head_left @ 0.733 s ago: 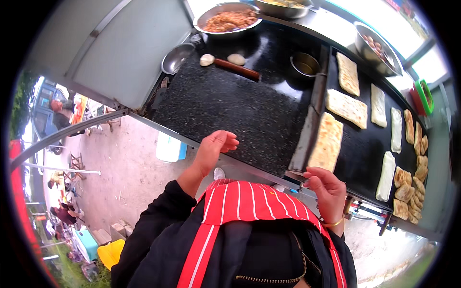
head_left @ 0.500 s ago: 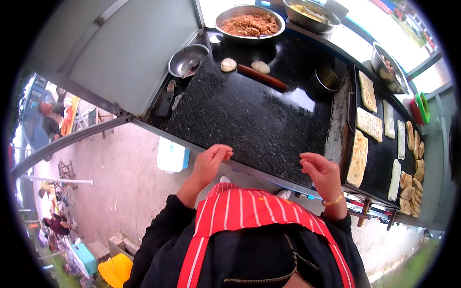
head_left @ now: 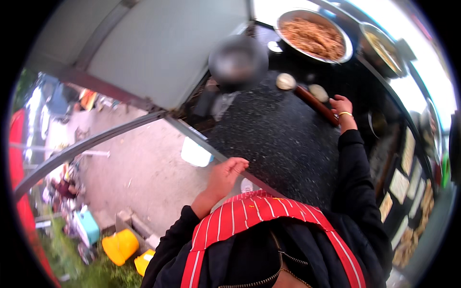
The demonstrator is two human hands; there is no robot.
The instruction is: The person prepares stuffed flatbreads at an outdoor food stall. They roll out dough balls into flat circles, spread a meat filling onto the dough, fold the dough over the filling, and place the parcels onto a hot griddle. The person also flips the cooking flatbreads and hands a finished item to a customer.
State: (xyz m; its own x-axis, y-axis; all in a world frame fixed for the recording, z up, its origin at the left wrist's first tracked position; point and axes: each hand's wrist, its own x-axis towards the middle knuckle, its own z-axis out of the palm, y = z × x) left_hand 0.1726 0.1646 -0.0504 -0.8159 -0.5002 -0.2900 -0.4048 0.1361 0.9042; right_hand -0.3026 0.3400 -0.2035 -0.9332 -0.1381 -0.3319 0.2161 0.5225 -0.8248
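Note:
My right hand (head_left: 342, 106) reaches far over the black speckled countertop (head_left: 278, 134), fingers stretched out and empty. Its fingertips are close to a pale dough ball (head_left: 318, 92) and the near end of a reddish-brown rolling pin (head_left: 314, 105); whether they touch either is unclear. A second dough ball (head_left: 285, 81) sits by the pin's far end. Near the counter's front edge, above my striped red apron (head_left: 259, 210), my left hand (head_left: 222, 181) hangs with loosely bent fingers and nothing in them.
At the back stands a wide metal basin (head_left: 314, 36) of reddish-brown filling, with another bowl (head_left: 382, 48) beside it. A blurred metal bowl (head_left: 238, 60) is at the left. Flatbreads (head_left: 399, 186) lie on the griddle at right, past a round metal pot (head_left: 378, 124).
My right hand has gone from the counter's front edge forward to the dough and rolling pin. My left hand stays near the front edge. The view has turned, shifting the counter rightward.

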